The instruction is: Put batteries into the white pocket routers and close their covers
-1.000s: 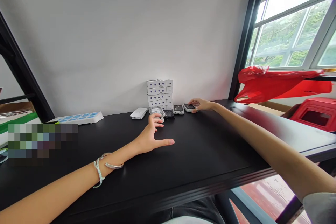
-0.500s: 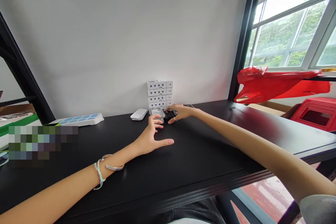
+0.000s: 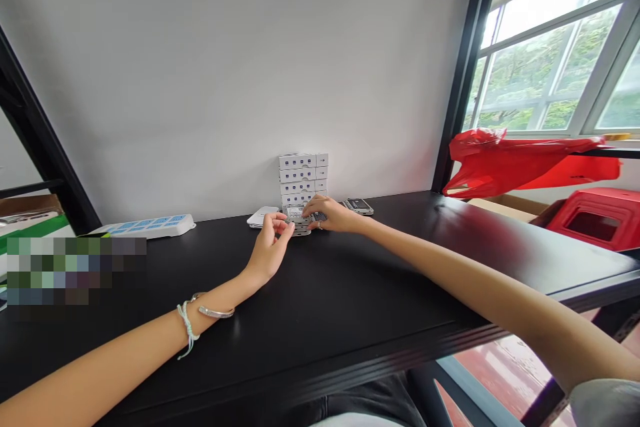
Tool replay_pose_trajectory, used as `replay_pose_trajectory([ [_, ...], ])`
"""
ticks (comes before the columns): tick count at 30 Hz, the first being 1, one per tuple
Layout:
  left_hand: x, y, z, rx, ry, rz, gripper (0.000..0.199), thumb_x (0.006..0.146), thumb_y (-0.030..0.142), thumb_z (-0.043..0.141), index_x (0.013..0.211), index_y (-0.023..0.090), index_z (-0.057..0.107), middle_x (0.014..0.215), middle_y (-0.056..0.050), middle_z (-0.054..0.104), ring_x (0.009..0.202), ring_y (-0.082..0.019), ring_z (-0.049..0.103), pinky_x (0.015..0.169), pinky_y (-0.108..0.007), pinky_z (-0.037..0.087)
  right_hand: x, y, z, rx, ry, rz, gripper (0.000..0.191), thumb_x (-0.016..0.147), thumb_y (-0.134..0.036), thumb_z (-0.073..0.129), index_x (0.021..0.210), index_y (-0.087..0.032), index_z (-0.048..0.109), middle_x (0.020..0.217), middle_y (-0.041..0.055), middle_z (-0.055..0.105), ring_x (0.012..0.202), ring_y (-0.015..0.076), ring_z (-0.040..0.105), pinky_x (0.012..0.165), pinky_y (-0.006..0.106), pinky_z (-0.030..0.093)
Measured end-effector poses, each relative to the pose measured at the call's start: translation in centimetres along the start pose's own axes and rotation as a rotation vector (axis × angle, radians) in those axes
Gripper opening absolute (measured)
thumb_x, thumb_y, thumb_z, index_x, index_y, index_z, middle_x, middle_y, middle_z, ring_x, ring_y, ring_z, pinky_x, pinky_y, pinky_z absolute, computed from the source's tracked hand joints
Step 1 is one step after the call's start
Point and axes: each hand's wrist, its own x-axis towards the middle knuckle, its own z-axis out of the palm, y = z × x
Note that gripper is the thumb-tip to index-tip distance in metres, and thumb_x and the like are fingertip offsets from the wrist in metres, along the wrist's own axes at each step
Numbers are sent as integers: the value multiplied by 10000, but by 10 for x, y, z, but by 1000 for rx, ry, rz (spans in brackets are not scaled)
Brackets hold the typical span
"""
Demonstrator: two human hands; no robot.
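Smooth black tabletop [image 3: 350, 307]. At twelve o'clock: flat silvery rectangular device [image 3: 295, 211], between left hand [image 3: 266, 253], fingers bent towards thumb, and right hand [image 3: 337, 217], fingers curled; cannot tell either grasp. Best steadied lightly.

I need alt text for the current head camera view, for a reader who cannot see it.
A person's left hand and right hand are at a small pale-edged device on a black table, before stacked white boxes near a grey wall. A white power strip lies at left; red plastic is at right.
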Motion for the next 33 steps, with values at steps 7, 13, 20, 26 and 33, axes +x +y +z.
replay_pose_trajectory([
  [7, -2, 1, -1, 7, 43, 20, 234, 875, 400, 492, 1034, 237, 438, 1033, -39, 511, 1011, -197, 500, 825, -330, 416, -16, -32, -9, 23, 112, 34, 117, 749, -273, 713, 839, -200, 697, 835, 64, 652, 879, 227, 569, 777, 346, 462],
  [13, -13, 12, 0, 115, -75, 280, 426, 777, 432, 643, 1076, 240, 409, 1140, -50, 473, 1057, -215, 470, 914, -368, 398, -64, -82, -16, 51, 60, -65, 112, 808, -218, 669, 901, -170, 709, 825, 69, 649, 835, 197, 546, 748, 332, 471],
  [20, -18, 12, 0, 172, -469, 356, 814, 586, 535, 786, 1217, 262, 351, 1257, -97, 439, 1211, -308, 426, 981, -472, 408, -97, -99, -23, 149, -54, 38, 172, 808, -281, 676, 954, -203, 725, 882, 58, 685, 901, 200, 568, 764, 323, 478],
  [26, -14, 5, 0, 158, -579, 258, 845, 598, 528, 784, 1250, 275, 310, 1323, -122, 420, 1284, -328, 391, 1041, -531, 354, -64, -41, -54, 178, -320, 193, 532, 715, -520, 703, 1170, -251, 645, 1178, 49, 638, 1093, 256, 565, 887, 359, 465],
  [33, -13, 3, -1, 135, -605, 226, 890, 602, 526, 786, 1277, 285, 259, 1335, -135, 408, 1305, -315, 382, 1057, -544, 330, -20, 32, -26, 47, -266, 446, 946, 638, -599, 716, 1431, -273, 315, 1401, 105, 453, 1277, 337, 415, 1043, 482, 342],
])
